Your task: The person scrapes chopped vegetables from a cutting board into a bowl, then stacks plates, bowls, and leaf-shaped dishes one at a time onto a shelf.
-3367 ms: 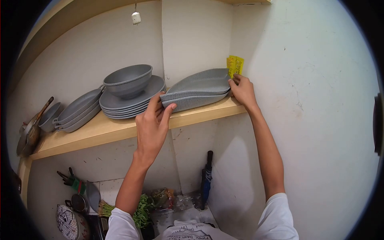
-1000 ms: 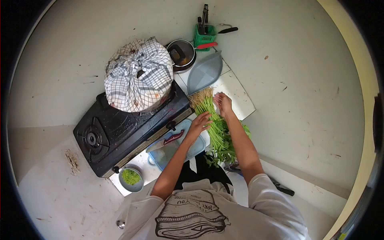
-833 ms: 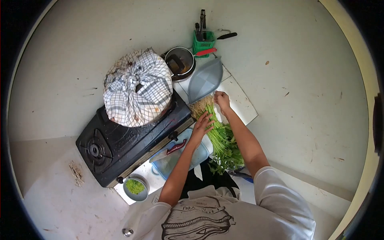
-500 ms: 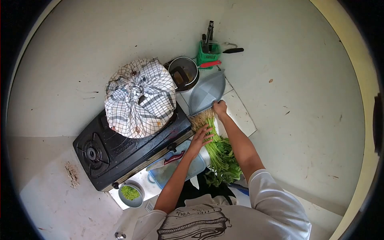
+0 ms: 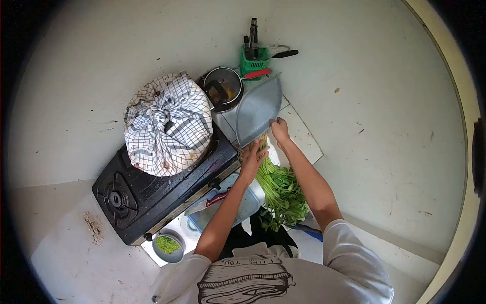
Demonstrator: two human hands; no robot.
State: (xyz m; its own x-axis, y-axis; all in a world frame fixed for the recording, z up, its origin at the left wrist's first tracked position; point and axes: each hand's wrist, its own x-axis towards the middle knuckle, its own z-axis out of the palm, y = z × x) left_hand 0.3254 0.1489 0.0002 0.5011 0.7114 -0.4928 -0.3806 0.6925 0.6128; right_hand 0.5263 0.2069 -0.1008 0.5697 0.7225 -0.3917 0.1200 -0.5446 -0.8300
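A grey leaf-shaped dish [image 5: 259,109] leans at a tilt behind a bunch of leafy greens [image 5: 283,190] and partly covers its root end. My right hand [image 5: 280,130] is closed on the dish's near right edge. Over the stems, close to the dish's lower edge, lies my left hand [image 5: 252,159] with its fingers apart; whether its fingertips touch the dish is unclear. Left of the greens, a red-handled knife [image 5: 210,201] rests across a light-blue container [image 5: 243,209].
A black stove [image 5: 147,197] bears a large cloth-wrapped pot [image 5: 169,126]. Behind are a lidded pan [image 5: 223,90] and a green utensil basket [image 5: 254,63]. A bowl of chopped greens [image 5: 167,245] sits near the front left. Walls border the counter.
The view has turned from the shelf of grey dishes down to the counter. My right hand has closed on the dish's edge, and the dish has tilted up. My left hand has moved toward the root end.
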